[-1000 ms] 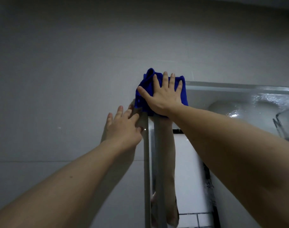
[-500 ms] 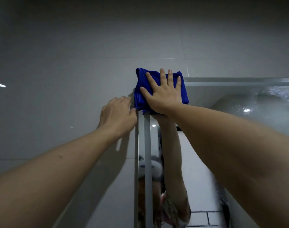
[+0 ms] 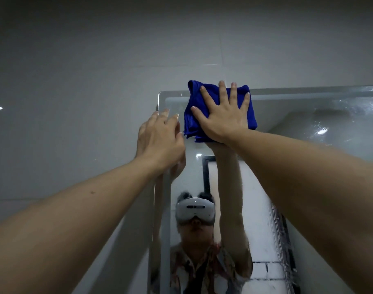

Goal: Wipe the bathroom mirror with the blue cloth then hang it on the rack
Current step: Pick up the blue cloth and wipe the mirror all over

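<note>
No writing is legible. The right hand presses, fingers spread flat, a folded, plush blue cloth onto the glossy mirror at upper centre. The left hand, released, rests against the mirror's left edge.

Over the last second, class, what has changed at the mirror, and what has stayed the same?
The left hand left the grey tiled wall and moved right onto the wall mirror edge. The right hand still presses the folded blue cloth flat at the mirror's top left corner, fingers spread.
</note>
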The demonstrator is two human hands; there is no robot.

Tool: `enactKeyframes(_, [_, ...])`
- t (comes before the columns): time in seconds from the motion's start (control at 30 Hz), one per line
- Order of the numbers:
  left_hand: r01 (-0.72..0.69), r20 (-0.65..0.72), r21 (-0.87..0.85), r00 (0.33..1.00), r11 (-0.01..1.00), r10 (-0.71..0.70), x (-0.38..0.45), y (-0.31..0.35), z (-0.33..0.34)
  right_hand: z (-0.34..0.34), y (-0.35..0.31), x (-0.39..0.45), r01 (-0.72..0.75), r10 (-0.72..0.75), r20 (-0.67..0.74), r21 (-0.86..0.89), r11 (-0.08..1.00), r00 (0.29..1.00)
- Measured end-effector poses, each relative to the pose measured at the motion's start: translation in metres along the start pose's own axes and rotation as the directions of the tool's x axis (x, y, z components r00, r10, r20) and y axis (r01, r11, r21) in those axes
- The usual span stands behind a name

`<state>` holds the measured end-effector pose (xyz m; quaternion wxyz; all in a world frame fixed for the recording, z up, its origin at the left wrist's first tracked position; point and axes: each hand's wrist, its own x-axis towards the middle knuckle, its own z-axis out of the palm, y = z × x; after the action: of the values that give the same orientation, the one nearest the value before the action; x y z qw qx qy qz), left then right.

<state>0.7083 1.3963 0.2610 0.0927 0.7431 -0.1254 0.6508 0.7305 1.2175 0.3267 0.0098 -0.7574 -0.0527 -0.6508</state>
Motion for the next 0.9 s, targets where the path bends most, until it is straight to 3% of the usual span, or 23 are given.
enactKeyframes(0.9, [-0.06, 0.108, 0.002, 0.992, 0.998, 0.06, -0.111, 0.029, 0.011, 0.028, 0.013, -0.169, -0.048, 0.048, 0.037, 0.014, 0.999, 0.998])
